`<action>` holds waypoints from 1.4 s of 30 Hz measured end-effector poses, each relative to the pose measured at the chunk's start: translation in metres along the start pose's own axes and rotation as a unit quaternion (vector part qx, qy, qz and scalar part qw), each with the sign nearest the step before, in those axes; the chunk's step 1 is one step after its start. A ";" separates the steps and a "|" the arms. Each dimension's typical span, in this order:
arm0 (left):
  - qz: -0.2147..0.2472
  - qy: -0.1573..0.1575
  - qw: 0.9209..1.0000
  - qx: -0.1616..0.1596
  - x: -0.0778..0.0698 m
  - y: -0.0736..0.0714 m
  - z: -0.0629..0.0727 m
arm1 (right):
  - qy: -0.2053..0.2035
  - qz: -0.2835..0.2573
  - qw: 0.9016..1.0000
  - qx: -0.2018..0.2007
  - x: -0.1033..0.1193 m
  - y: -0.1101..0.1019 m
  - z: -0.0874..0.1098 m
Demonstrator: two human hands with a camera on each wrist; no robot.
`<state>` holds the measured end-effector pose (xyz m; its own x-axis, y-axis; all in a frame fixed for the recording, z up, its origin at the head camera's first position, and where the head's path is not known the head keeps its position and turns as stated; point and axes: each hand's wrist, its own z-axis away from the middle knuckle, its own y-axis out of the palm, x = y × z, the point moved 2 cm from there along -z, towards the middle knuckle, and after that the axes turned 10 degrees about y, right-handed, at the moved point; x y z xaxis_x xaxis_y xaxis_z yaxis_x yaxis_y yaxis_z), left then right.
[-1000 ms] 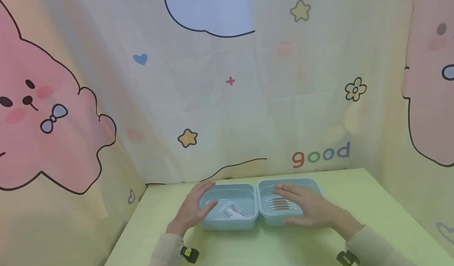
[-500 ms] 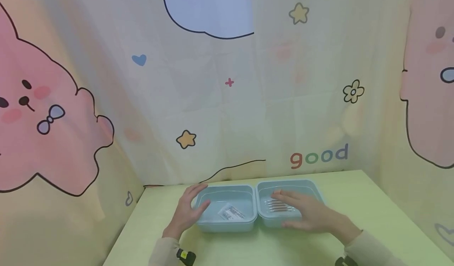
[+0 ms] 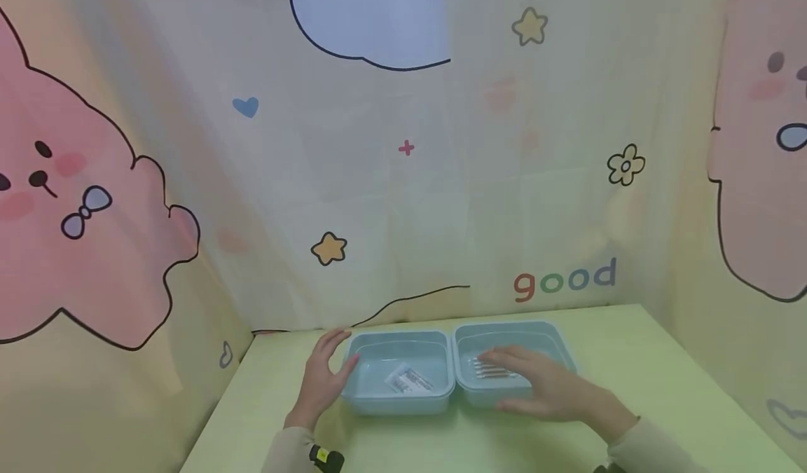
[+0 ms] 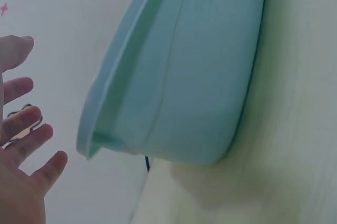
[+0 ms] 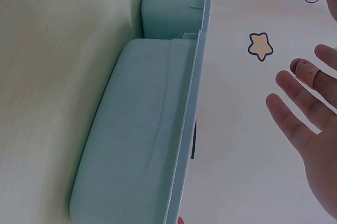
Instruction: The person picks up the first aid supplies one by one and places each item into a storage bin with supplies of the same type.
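Two light-blue plastic boxes stand side by side on the table. The left box (image 3: 400, 406) contains a small clear packet with printed text (image 3: 408, 380). Several cotton swabs (image 3: 489, 371) with brown sticks and white tips lie in a row in the right box (image 3: 476, 394). My left hand (image 3: 319, 387) is beside the left box's left end, fingers spread and nothing held. In the left wrist view, a gap separates it from the box wall (image 4: 195, 81). Above the right box's front, my right hand (image 3: 551, 389) extends with fingers apart, hiding part of the box. A brown band wraps one finger (image 5: 306, 73).
The pale yellow-green table (image 3: 630, 361) reaches back to a printed cloth backdrop (image 3: 403, 200). Similar cloth panels with pink cartoon figures (image 3: 69, 249) hang at the left and right. A dark wrist device (image 3: 326, 458) is on the left sleeve.
My left hand has drawn leftward, from over the left box's edge to beside it. My right hand has come slightly nearer the front over the right box. The head view has shifted a little.
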<state>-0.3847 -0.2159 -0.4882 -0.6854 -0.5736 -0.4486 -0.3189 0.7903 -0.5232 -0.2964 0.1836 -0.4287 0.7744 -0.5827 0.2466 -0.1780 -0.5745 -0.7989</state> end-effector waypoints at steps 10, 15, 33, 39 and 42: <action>0.056 -0.108 0.992 0.034 0.019 0.004 0.018 | 0.000 -0.021 1.000 -0.001 0.002 0.008 0.003; 0.076 -0.140 0.985 0.057 0.024 0.007 0.024 | -0.010 -0.016 1.000 -0.010 0.004 0.011 0.004; 0.129 -0.186 0.972 0.060 0.032 0.018 0.037 | 0.025 -0.042 0.998 0.025 0.008 0.020 0.008; 0.123 -0.203 0.969 0.067 0.030 0.020 0.041 | 0.004 -0.028 1.000 0.005 0.011 0.024 0.009; 0.126 -0.211 0.967 0.073 0.028 0.021 0.041 | -0.003 -0.029 1.000 0.004 0.010 0.026 0.009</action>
<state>-0.3835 -0.2244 -0.5417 -0.3911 -0.4278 -0.8149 -0.0592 0.8953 -0.4416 -0.2877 0.1686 -0.4519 0.7864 -0.5450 0.2906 -0.1276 -0.6037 -0.7869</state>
